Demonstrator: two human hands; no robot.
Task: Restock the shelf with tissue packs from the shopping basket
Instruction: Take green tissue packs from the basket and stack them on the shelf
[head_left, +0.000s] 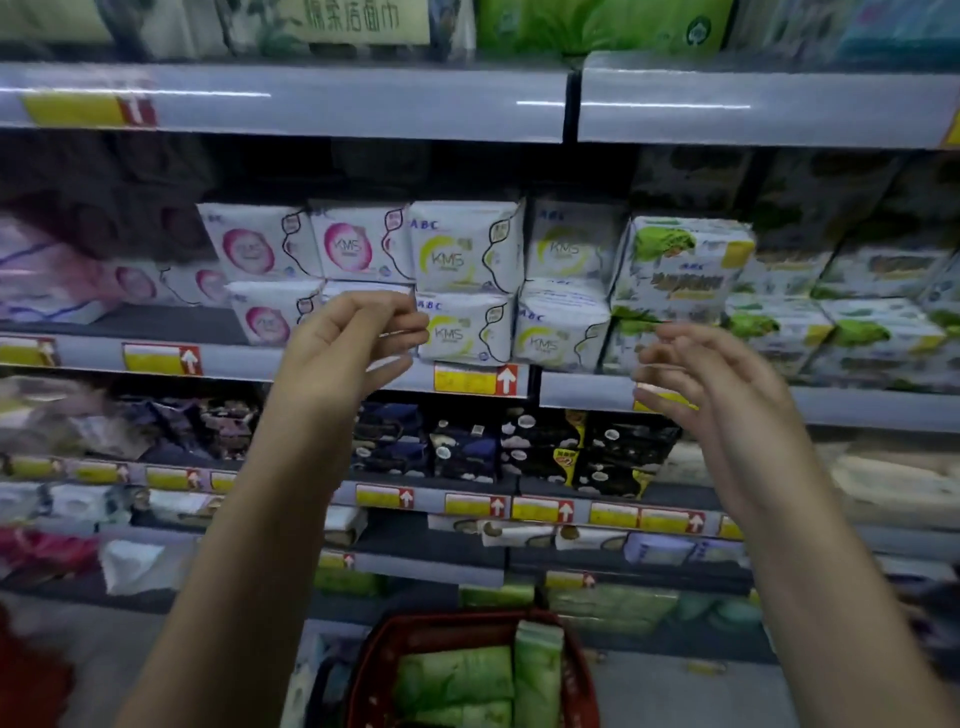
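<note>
Head view, facing store shelving. Both forearms are raised in front of the middle shelf. Left hand: fingers loosely curled over the thumb with a gap between them, nothing visible in the gap; fingertips sit right at the edge of the lower white pack with yellow-green print. Contact with that pack: cannot tell. Right hand: fingers relaxed and slightly spread, palm turned inward, holding nothing, motion-blurred; it is in front of the shelf edge below the green-and-white packs. The two hands are well apart. Middle shelf, left to right: pink-print white packs, yellow-green-print white packs stacked two high, then the green-and-white packs. A yellow price tag with a red arrow sits on the shelf edge between the hands. Dark packs fill the shelf below. Red shopping basket is low at the bottom centre, between the forearms. Green tissue packs lie inside it, and one green pack stands upright against its right side.
</note>
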